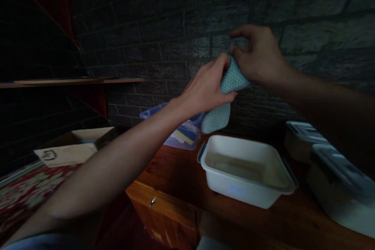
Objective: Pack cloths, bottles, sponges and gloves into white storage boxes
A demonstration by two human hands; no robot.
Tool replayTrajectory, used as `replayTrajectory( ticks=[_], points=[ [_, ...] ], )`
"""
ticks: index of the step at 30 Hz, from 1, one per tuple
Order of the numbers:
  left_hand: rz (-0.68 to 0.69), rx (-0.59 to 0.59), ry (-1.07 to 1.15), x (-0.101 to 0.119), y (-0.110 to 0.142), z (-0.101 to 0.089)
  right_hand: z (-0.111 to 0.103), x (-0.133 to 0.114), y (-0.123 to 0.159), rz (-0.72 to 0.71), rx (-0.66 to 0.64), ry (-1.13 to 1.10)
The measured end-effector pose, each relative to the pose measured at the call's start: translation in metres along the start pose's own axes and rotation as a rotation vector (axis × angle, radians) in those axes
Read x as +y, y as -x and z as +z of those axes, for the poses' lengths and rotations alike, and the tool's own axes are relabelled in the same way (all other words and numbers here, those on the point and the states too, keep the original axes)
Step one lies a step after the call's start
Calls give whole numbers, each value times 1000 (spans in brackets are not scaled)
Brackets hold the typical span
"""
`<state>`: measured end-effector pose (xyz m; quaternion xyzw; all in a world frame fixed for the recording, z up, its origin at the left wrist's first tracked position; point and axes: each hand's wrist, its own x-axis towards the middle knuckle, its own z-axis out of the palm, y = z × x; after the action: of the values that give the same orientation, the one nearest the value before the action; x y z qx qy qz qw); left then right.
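In front of the dark wall, my left hand (209, 84) is closed round a light teal cleaning cloth (234, 78) with a netted texture. Its lower part hangs below my palm, above the left back corner of a white plastic container. My right hand (259, 54) grips the upper part of the cloth, thumb against it and forefinger raised. Fingers behind the cloth are hidden on both hands. The white container (234, 185) has no lid on, and its grey side clips are folded out.
Two lidded containers (336, 168) stand at the right on the wooden cabinet top (175, 168). A clear bluish bin (187, 144) with sponges inside sits behind my left forearm. At the left are an open cardboard box (68, 154) and a wall shelf (73, 81).
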<state>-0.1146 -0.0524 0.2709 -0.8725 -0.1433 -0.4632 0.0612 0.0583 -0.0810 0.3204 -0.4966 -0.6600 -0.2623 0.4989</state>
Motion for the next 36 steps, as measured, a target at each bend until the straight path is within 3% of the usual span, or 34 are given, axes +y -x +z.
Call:
replayTrajectory(
  ticks=[4,10,15,20,24,29,33,36],
  points=[
    [49,-5,107,4,10,23,-12,18,14,-24,-73,-2],
    [-49,-83,167,-6,18,52,-27,36,53,154,-304,51],
    [-50,-176,295,-13,12,69,-42,39,96,-53,-529,-38],
    [-16,-274,392,-5,15,77,-38,57,121,159,-363,-259],
    [-166,-296,609,-14,28,83,-32,78,127,335,-167,-384],
    [-403,-345,954,-45,40,87,-32,98,133,509,50,-489],
    [-623,-147,1141,-65,40,85,-39,102,137,638,13,-785],
    [-690,-15,1285,-73,38,83,-43,94,137,667,28,-923]
  ],
)
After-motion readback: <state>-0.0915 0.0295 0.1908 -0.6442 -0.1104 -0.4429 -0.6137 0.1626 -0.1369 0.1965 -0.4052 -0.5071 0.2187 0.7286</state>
